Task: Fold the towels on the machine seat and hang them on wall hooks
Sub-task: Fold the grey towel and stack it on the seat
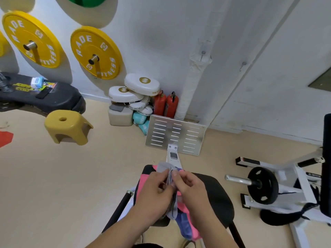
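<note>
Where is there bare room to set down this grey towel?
Bare: the right half of the black seat, right of the pink towel; and the floor between yellow stool and metal footplate. Crowded: the seat's towel-covered left side, and the wall corner with white pads and red fire extinguishers.

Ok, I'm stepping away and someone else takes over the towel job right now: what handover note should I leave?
Left hand and right hand: both pinch the bunched grey cloth towel above the black padded machine seat.
Crumpled pink cloth towel lies on the seat; blue cloth towel drapes over its near edge.
Done: nothing hung; the small metal wall hooks are bare.
Left: finish folding the grey one, fold the other two, hang all three.
</note>
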Tool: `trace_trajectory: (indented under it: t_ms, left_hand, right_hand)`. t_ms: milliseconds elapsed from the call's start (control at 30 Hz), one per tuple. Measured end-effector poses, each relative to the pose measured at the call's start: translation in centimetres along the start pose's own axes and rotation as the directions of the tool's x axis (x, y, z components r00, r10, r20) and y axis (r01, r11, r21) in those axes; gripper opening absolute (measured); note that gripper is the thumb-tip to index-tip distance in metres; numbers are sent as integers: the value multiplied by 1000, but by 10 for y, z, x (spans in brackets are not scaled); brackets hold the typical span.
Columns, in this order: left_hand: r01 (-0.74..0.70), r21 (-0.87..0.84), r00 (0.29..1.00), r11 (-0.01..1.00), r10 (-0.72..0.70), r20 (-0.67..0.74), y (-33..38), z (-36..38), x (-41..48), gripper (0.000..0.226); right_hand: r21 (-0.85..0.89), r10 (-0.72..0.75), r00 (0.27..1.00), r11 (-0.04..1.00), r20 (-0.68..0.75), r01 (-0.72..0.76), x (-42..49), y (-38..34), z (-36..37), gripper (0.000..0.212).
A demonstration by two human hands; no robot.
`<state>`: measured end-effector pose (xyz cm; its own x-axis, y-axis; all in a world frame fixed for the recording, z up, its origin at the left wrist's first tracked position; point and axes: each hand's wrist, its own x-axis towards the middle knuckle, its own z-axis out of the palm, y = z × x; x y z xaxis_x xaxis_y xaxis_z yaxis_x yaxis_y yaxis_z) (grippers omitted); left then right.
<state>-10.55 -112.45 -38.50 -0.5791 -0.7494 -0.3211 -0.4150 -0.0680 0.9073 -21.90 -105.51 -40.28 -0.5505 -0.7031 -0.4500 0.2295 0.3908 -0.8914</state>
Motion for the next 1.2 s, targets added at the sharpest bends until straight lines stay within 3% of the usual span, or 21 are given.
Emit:
trace_trajectory:
  t_ms: [67,167,233,333,367,433,533,633,700,767,933,1033,1200]
  left_hand:
    - [-32,-30,993,999,35,114,-9,-1,0,24]
    - [95,-255,960,962,-20,280,-18,-8,1,42]
    - [166,-289,973,943,-109,205,-29,-14,8,43]
    - [202,-174,979,964,-200,29,-53,-30,17,47]
    - [231,-166,973,959,-224,63,-62,-37,19,53]
    - [337,-277,928,900,-267,261,-76,-48,24,56]
    - [542,-361,796,759,-326,509,-88,-52,25,38]
    - [611,-283,771,740,-473,427,-105,-45,24,28]
    - [641,-242,758,729,-551,350,-114,-42,27,24]
    - [648,-217,757,730,-586,290,-114,-44,35,16]
    - [566,-187,825,803,-546,147,-108,-55,73,36]
    - [507,-131,861,852,-495,112,-118,-51,93,41]
    - [414,195,898,889,-434,73,-166,-38,95,52]
  right_hand:
    - [52,17,1000,999,-20,-16,-1,1,4,14]
    - [130,26,998,991,-61,-18,0,8,4,7]
    - [126,39,995,992,-88,-28,1,14,-1,7]
    - [148,80,996,986,-34,-74,4,20,-12,15]
    - [169,94,996,981,12,-95,5,21,-14,19]
    - [210,129,988,967,82,-144,9,24,-17,28]
    - [151,194,980,968,53,-200,20,39,-15,39]
    - [-132,282,958,949,-59,-287,33,67,-7,50]
    - [-155,395,917,904,-48,-398,38,81,0,32]
    - [-132,448,894,887,13,-442,44,85,4,29]
    - [-211,304,952,934,39,-289,78,68,4,53]
    - [-370,244,970,901,7,-224,97,70,9,43]
    - [-417,258,966,875,-32,-247,108,124,26,47]
